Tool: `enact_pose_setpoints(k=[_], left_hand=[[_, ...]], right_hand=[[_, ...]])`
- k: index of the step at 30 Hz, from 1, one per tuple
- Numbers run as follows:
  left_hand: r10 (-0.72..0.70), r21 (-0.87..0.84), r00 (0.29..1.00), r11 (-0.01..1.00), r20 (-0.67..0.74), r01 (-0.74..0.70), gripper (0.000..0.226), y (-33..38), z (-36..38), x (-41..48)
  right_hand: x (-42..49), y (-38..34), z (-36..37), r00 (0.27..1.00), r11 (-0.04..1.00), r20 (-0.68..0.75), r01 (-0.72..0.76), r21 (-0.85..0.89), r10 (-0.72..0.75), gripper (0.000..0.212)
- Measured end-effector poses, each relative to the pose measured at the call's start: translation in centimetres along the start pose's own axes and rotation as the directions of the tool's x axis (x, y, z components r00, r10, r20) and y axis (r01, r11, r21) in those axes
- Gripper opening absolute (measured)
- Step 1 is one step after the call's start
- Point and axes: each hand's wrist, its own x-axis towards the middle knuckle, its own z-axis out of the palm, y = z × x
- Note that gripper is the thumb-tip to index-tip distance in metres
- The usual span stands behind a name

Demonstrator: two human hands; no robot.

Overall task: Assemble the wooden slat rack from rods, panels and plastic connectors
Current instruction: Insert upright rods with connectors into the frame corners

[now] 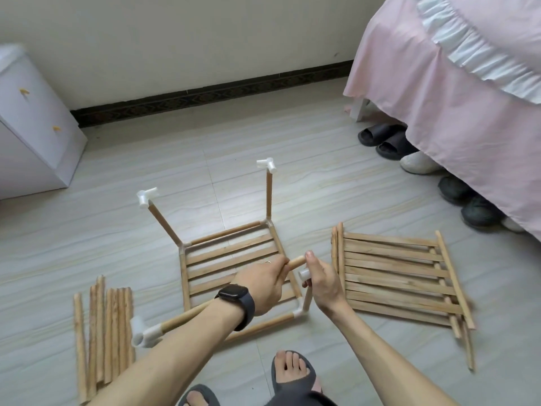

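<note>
A partly built rack [234,253] lies on the floor: a slat panel framed by rods and white plastic connectors. Two rods stand up from its far corners, each capped by a white connector [147,197], and the far right connector [267,164] sits higher. My left hand [263,284] grips a loose wooden rod [187,316] that carries a white connector [145,332] at its near end. Its far tip points at my right hand [320,281], which grips the connector [305,273] on top of the near right upright rod.
Several loose rods [102,332] lie at the left on the tiled floor. Spare slat panels [401,276] are stacked at the right. A white cabinet [32,124] stands far left. A pink-covered bed [453,98] with shoes [389,142] under it is at right. My sandalled feet [292,373] are below.
</note>
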Motion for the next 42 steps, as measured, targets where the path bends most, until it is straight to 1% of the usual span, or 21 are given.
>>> enact_pose_setpoints(k=[2, 4, 6, 10, 14, 20, 25, 29, 34, 38, 42], left_hand=[[0.04, 0.06, 0.999, 0.997, -0.01, -0.04, 0.029, 0.2, 0.3, -0.5], [0.055, 0.071, 0.998, 0.996, -0.02, -0.054, 0.03, 0.2, 0.3, -0.5], [0.069, 0.08, 0.997, 0.995, -0.023, -0.067, 0.03, 0.2, 0.1, -0.7], [0.085, 0.083, 0.996, 0.993, -0.014, -0.084, 0.032, 0.1, -0.2, -1.6], [0.078, 0.098, 0.997, 0.992, -0.01, -0.077, 0.033, 0.1, -0.1, -1.8], [0.105, 0.101, 0.994, 0.99, -0.014, -0.103, 0.03, 0.1, 0.0, -2.1], [0.094, 0.141, 0.995, 0.985, 0.02, -0.096, 0.028, 0.0, 0.3, -2.1], [0.078, 0.19, 0.996, 0.978, 0.036, -0.083, 0.03, 0.3, 1.0, -1.8], [0.067, 0.22, 0.997, 0.973, 0.042, -0.075, 0.031, 0.5, 1.5, -1.3], [0.062, 0.194, 0.997, 0.979, 0.038, -0.068, 0.028, 0.5, 2.1, -1.2], [0.06, 0.182, 0.997, 0.981, 0.047, -0.068, 0.027, 0.6, 2.2, -0.8]], right_hand=[[0.1, 0.2, 0.2, 1.0, 1.0, -0.018, -0.006, 0.017, 0.006, 0.076], [0.3, 0.4, 0.2, 0.999, 1.0, -0.033, -0.02, 0.023, 0.021, 0.062], [0.4, 0.7, 0.0, 0.999, 0.999, -0.028, -0.036, 0.024, 0.037, 0.059], [0.6, 0.8, -0.3, 0.999, 0.999, -0.011, -0.032, 0.027, 0.032, 0.072], [0.2, 0.6, -0.1, 0.999, 0.998, -0.016, -0.036, 0.06, 0.037, 0.074], [0.3, 0.6, -0.3, 0.998, 0.996, -0.03, -0.06, 0.071, 0.062, 0.074], [0.5, 0.8, -0.2, 0.998, 0.997, -0.041, -0.041, 0.068, 0.044, 0.067], [0.5, 1.0, -0.6, 0.998, 0.994, -0.009, -0.055, 0.092, 0.056, 0.061], [0.0, 0.8, 0.1, 1.0, 1.0, -0.024, -0.009, 0.005, 0.009, 0.066], [-0.7, 0.6, 0.3, 1.0, 0.997, -0.024, 0.019, -0.069, -0.021, 0.072], [-0.9, 0.4, 0.6, 0.999, 0.994, -0.014, 0.037, -0.1, -0.038, 0.069]])
